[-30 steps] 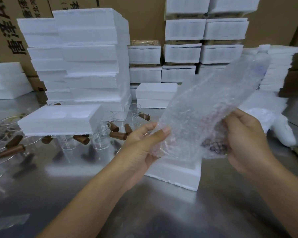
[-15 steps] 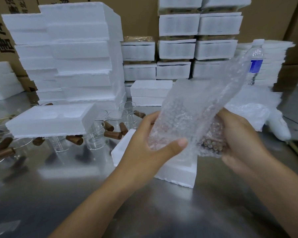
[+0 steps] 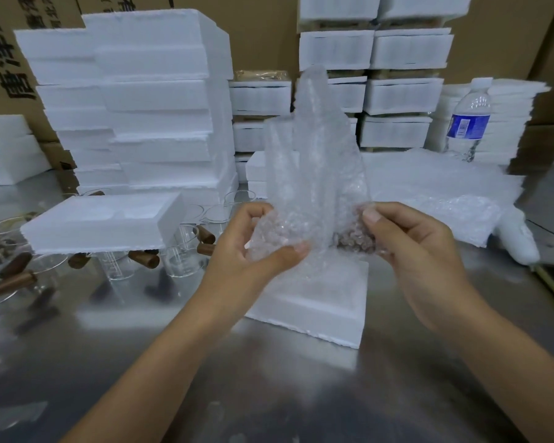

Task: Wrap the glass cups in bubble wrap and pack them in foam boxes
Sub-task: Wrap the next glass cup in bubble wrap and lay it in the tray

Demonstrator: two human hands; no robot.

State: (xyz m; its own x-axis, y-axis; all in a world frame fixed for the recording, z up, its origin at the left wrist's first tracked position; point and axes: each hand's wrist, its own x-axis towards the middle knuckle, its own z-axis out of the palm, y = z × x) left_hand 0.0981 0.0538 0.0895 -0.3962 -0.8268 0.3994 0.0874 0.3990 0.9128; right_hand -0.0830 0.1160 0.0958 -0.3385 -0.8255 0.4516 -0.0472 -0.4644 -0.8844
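"Over the steel table (image 3: 269, 394), right in front of us, what is being held up?"

"A sheet of bubble wrap (image 3: 314, 161), standing tall between both hands. The left hand (image 3: 263, 247) pinches its lower left part, thumb in front and fingers curled behind. The right hand (image 3: 410, 247) grips the lower right part, with the thumb pressed on the near side."

"Is a cup inside it?"

"A brown patch (image 3: 352, 241) shows through the wrap by the right thumb, but I cannot tell what it is. The bare glass cups (image 3: 183, 254), with brown handles, stand on the table to the left."

"And the packing?"

"A foam box (image 3: 317, 308) with a hollow top lies on the table just below the hands, and the wrap hangs over it. Another foam box (image 3: 103, 222) rests on top of some of the cups. Stacks of foam boxes (image 3: 151, 91) stand behind. A pile of bubble wrap (image 3: 445, 193) lies to the right, with a water bottle (image 3: 467, 123) beyond it."
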